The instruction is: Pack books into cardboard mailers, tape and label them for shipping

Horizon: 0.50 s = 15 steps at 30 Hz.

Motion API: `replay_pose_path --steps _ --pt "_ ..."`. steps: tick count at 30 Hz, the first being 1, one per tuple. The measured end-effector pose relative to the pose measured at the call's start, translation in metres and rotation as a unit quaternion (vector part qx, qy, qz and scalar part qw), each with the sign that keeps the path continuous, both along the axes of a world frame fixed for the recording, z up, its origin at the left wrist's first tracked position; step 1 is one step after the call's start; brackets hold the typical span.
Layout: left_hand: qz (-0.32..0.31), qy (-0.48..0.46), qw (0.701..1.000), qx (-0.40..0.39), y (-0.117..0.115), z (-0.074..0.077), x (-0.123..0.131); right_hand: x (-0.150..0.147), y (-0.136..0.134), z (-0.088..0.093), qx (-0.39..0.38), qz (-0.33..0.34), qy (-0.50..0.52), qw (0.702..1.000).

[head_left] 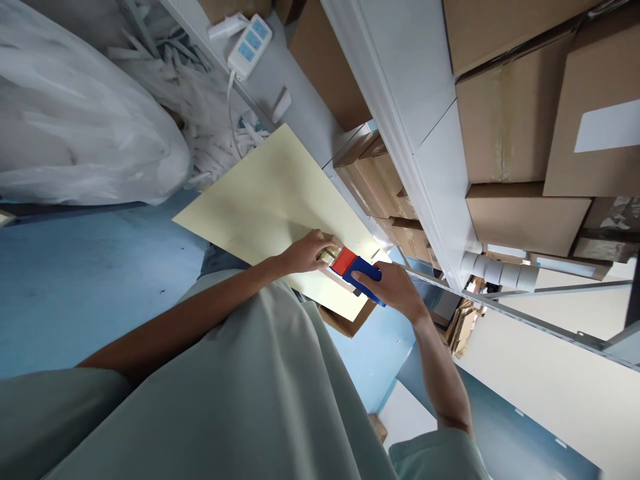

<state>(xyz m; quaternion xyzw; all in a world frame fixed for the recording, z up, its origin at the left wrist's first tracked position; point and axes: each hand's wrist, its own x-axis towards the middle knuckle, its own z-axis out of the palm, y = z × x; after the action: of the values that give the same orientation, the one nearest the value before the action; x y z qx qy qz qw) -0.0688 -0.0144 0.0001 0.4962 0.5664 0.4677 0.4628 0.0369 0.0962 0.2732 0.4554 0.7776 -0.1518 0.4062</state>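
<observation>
My right hand (393, 288) is closed round the blue handle of a red and blue tape dispenser (356, 267). My left hand (310, 252) is closed at the dispenser's front end, its fingers pinched on the tape roll (327, 255). Both hands hover over a large pale yellow sheet (273, 200) that lies tilted across a cardboard box, whose brown edge (347, 325) shows beneath the sheet. The view is strongly tilted.
A white metal shelf unit (425, 153) stacked with cardboard boxes (505, 120) stands on the right. White rolls (493, 270) lie on a lower shelf. A big white plastic bag (75, 127), shredded paper strips (200, 100) and a power strip (249, 41) lie on the blue floor.
</observation>
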Motion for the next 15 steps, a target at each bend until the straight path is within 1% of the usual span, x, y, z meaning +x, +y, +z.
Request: replay_pose_path --steps 4,9,12,15 --pt "0.009 0.03 0.998 -0.053 0.009 -0.006 0.006 0.007 0.0 0.0 0.01 0.006 -0.015 1.0" --pt "0.015 0.08 0.992 -0.095 0.008 -0.008 0.011 0.022 0.001 0.002 0.003 -0.005 -0.01 1.0" --pt "0.007 0.108 0.988 -0.106 0.006 -0.008 0.012 0.042 0.006 -0.005 0.005 -0.012 0.0 1.0" --pt "-0.003 0.11 0.989 -0.101 0.004 -0.01 0.01 0.066 0.015 -0.02 -0.006 -0.03 0.011 0.999"
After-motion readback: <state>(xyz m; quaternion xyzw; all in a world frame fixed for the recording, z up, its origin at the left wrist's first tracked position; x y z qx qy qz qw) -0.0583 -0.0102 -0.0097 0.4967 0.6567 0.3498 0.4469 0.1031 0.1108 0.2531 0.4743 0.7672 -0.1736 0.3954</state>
